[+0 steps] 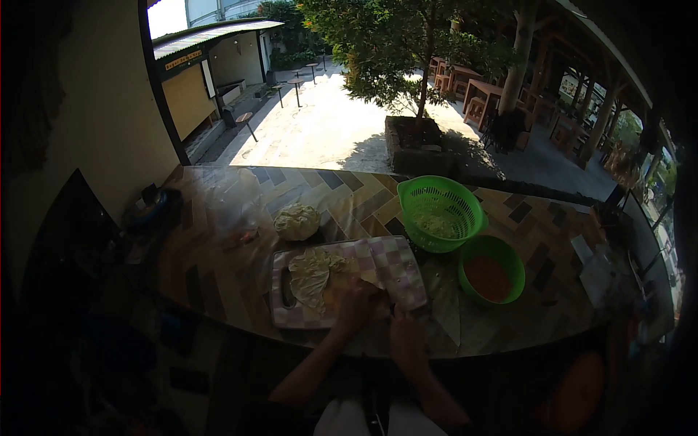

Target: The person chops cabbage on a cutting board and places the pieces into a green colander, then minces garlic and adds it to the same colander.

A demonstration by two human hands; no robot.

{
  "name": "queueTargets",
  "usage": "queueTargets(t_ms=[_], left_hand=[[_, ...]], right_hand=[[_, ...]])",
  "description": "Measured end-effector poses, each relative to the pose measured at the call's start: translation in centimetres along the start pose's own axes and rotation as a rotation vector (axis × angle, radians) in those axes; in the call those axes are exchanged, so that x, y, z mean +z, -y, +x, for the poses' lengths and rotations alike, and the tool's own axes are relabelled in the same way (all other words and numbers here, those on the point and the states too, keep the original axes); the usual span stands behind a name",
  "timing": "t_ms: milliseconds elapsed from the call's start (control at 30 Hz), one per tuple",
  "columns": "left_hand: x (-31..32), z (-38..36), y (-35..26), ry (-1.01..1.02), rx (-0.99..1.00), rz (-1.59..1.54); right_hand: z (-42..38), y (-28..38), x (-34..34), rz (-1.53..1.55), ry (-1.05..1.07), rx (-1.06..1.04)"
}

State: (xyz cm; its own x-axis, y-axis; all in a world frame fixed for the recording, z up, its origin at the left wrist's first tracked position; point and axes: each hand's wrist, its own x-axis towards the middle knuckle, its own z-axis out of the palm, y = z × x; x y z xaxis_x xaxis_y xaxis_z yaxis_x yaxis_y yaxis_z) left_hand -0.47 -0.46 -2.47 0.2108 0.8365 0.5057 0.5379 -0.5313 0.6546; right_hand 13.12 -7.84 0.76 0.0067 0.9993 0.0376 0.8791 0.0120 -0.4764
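A checkered cutting board [400, 276] lies near the front edge of the table. Pale cabbage leaves [309, 280] rest on its left half. My left hand [356, 305] is over the board's middle, its fingers closed on or beside some leaf pieces; the dim light hides exactly what they hold. My right hand [406, 330] is at the board's front edge, closed around the dark handle of what looks like a knife, its blade hardly visible. Behind the board sits a partly cut cabbage head [297, 221]. A green colander [440, 214] with shredded pale pieces stands behind the board's right corner.
Right of the board, a green bowl [492, 269] holds something orange. A clear plastic bag [236, 200] lies at the table's back left, and papers or plastic [600, 272] at the right. Beyond the table [531, 312] are a planter with a tree [414, 145], stools and wooden tables.
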Motion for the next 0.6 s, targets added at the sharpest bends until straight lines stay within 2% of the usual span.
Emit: queueTargets(t_ms=[67,200,267,400,500,600], left_hand=[[0.0,-0.4,-0.8,-0.007,0.018,0.062],[0.1,-0.6,-0.7,-0.058,0.039,0.071],[-0.1,-0.5,-0.9,-0.046,-0.032,0.024],[-0.5,0.0,-1.9,-0.051,-0.099,-0.042],[-1.0,0.1,-1.7,0.03,0.01,0.031],[-0.7,0.0,-2.4,-0.077,-0.196,-0.008]], right_hand=[[1.6,-1.2,1.0,0.07,-0.08,-0.075],[1.9,0.9,-4.4,0.13,0.024,-0.065],[1.6,1.0,-5.3,0.144,0.08,-0.041],[0.2,0.8,-2.9,0.08,0.066,-0.016],[0.5,0.6,-0.7,0.038,-0.016,-0.023],[2.1,0.8,-1.3,0.026,0.02,-0.043]])
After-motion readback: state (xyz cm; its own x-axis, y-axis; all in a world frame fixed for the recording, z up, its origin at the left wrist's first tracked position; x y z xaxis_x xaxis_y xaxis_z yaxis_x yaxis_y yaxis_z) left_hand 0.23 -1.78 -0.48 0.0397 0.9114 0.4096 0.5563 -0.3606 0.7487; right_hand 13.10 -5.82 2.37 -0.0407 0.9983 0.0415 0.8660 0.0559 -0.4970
